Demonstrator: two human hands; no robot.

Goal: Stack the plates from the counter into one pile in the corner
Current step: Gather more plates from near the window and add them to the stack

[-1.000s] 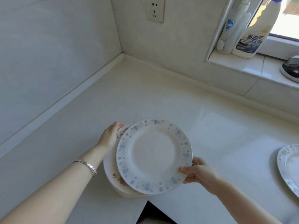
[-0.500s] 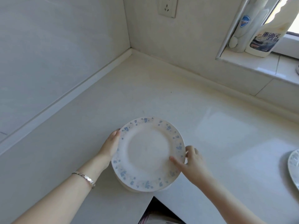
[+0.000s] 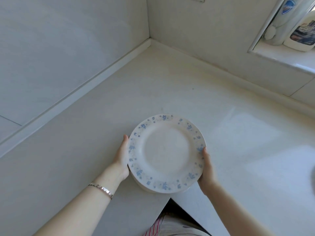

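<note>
A pile of white plates (image 3: pixel 166 153) with a blue-flowered plate on top sits near the front inner edge of the white counter (image 3: pixel 105 126). My left hand (image 3: pixel 121 157) grips the pile's left rim, fingers tucked under it. My right hand (image 3: pixel 207 169) grips the right rim, thumb on the blue border. The lower plates show only as a thin edge beneath the top one. The counter's corner (image 3: pixel 150 42) lies far behind the pile.
Two cleaning bottles (image 3: pixel 288 24) stand on the window sill at the upper right. A blurred dark-edged object (image 3: pixel 312 178) shows at the right frame edge. Tiled walls bound the counter on the left and back. Striped cloth (image 3: pixel 162 227) shows below the counter edge.
The blue-flowered plate has come down square onto the pile. My right hand has shifted from the plate's face to its right rim, and the view has swung left.
</note>
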